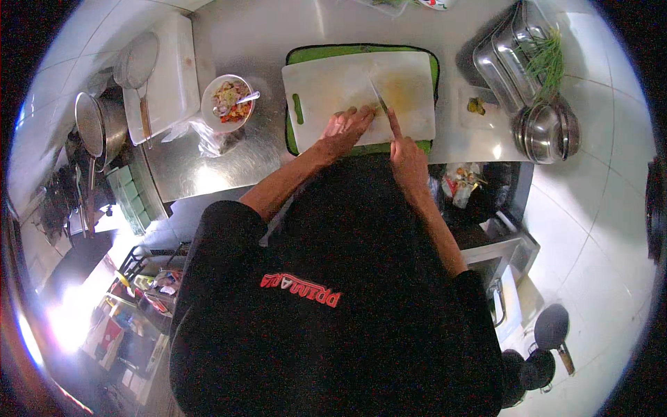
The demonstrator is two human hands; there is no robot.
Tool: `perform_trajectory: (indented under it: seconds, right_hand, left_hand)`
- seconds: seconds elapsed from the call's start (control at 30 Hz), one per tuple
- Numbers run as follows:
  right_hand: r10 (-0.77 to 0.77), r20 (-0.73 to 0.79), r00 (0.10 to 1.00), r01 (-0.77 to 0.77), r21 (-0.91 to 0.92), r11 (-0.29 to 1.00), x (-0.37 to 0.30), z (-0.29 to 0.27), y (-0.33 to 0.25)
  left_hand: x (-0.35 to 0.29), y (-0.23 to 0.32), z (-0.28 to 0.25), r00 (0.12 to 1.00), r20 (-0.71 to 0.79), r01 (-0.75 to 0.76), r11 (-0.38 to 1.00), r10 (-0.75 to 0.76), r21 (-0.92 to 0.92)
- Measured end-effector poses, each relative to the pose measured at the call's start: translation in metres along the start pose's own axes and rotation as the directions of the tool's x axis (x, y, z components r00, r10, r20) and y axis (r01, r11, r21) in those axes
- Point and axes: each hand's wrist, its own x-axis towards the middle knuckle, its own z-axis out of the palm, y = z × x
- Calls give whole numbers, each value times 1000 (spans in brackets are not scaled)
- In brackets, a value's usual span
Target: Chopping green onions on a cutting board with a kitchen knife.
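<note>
On your left, a white bowl (208,99) of chopped food sits on the shiny desk (292,24), with a spoon (248,98) leaning in it. If your left arm swings out wide, it could bump that spoon and spill some food.

Next comes your left hand (345,128). It lies low on the white board (323,75), with the arm slanting in from the lower left and the fingers pointing up and to the right. I can't tell if its grip is on a bit of food or just on the board, because the fingers hide what is under them.

The knife (379,97) is just to the right of those fingertips, over the board, with its tip pointing away from you and a little left. This is the big worry: if the blade slips left, or your fingers stick out too far, you could get cut. The white board lies on a green mat (333,51), so a hard sideways push might make it slide too.

Your right hand (408,165) comes up from the lower right, its grip closed around the knife's handle. Farther right, green stalks (546,61) hang over some metal pans (506,59).
</note>
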Motion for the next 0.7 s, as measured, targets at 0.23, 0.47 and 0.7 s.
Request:
perform_trajectory:
  seconds: [0.23,0.47,0.7]
  right_hand:
    - [-45,-36,998,47,67,997,-7,-12,-12]
    - [-135,-140,981,142,42,989,-4,-7,-7]
    - [-159,-178,971,155,-40,987,-5,-3,-7]
  left_hand:
    - [6,-1,-6,997,-79,-16,999,13,-37]
    - [3,-14,15,996,81,-24,996,31,-80]
    - [6,-16,20,976,-206,-94,992,75,-83]
